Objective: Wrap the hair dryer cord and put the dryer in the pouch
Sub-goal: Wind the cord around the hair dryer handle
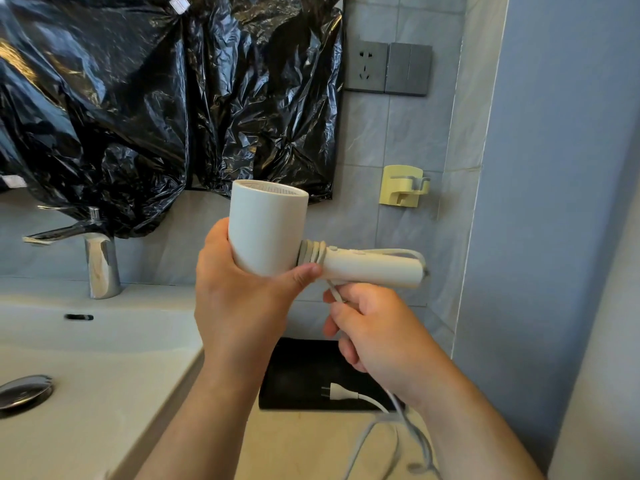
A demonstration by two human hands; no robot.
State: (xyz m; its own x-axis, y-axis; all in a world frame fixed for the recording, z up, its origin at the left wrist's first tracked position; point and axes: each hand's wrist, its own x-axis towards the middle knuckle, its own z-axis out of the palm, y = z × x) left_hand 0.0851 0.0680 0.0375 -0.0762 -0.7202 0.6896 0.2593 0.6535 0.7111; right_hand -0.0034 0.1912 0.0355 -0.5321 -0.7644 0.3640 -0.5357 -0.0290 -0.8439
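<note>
White hair dryer (268,233) held up above the tabletop (294,452), barrel upright, handle out to the right. Several turns of cord (311,252) coiled at the handle's root. Left hand (239,296) curled round the barrel — right hand (377,327) just below the handle, fingers closed on the cord. Plug (341,393) lying on the black pouch (294,375) beneath.

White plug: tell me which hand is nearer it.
Right. The right hand, pinching the cord, is just above the plug; the left hand grips the dryer body, higher and farther left.
</note>
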